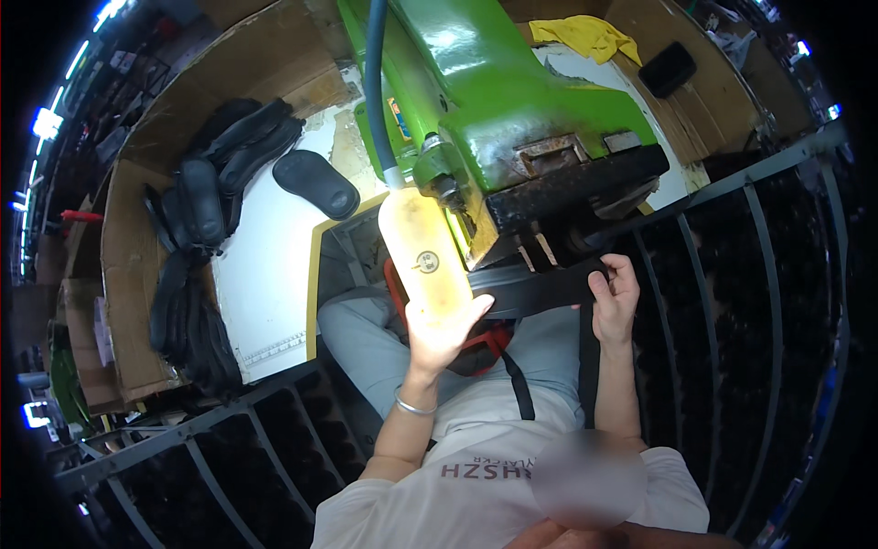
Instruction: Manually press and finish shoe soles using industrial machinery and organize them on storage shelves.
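A long black piece, probably a shoe sole (544,291), lies level below the head of a green machine (512,119). My right hand (617,297) pinches its right end between thumb and fingers. At the other end is my left hand (445,329), its thumb on the sole's edge; its fingers are partly hidden behind a pale yellow, brightly lit oblong cover (425,256). That cover hangs from a blue-grey hose (375,87). Just above the sole is the machine's dark, worn metal front (576,192).
On the white tabletop (274,238) at left, one black sole (316,184) lies apart from heaped soles (206,183). Cardboard walls (137,256) edge the table. A yellow cloth (585,37) lies at the back right. Metal bars (695,274) flank me on the right.
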The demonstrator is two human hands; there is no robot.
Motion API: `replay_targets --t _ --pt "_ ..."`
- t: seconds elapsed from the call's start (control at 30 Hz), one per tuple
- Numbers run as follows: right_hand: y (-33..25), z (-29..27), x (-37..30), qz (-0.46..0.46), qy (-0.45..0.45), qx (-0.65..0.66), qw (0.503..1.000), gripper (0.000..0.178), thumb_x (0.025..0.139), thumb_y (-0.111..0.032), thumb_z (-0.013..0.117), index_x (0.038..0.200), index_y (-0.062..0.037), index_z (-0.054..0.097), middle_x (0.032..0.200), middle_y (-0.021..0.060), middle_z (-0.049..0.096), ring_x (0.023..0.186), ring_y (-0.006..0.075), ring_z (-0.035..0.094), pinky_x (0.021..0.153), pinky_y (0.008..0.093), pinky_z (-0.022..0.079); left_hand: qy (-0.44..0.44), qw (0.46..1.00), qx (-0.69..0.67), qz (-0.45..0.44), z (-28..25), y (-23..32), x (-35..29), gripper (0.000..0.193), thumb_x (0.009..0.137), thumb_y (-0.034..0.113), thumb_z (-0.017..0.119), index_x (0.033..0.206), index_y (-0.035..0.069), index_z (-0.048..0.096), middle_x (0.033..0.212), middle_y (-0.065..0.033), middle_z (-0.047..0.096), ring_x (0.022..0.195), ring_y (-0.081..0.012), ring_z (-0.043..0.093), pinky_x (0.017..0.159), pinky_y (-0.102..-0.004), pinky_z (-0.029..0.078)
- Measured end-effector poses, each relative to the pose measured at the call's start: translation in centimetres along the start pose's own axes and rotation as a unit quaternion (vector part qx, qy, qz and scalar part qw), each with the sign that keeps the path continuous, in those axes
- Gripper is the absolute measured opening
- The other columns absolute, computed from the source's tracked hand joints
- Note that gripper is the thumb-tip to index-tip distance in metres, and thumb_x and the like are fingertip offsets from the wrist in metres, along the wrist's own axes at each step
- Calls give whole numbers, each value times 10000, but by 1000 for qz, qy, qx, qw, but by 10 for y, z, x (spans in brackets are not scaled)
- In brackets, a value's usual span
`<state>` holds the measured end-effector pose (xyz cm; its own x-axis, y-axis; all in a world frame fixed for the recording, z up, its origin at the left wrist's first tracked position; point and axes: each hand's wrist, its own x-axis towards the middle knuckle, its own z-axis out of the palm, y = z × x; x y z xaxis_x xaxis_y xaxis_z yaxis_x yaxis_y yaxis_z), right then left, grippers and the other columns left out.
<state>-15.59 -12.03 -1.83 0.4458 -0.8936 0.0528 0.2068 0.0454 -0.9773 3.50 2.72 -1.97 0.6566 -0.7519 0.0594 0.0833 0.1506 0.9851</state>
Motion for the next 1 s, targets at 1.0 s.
replay_targets --t 1.0 --pt "43 98 -9 -23 -99 79 992 441 748 65 699 1122 44 465 1039 112 595 952 161 586 849 270 474 78 989 -124 -28 -63 -79 -58 361 673 -203 651 897 40 507 983 -112 573 915 -196 599 850 -336 511"
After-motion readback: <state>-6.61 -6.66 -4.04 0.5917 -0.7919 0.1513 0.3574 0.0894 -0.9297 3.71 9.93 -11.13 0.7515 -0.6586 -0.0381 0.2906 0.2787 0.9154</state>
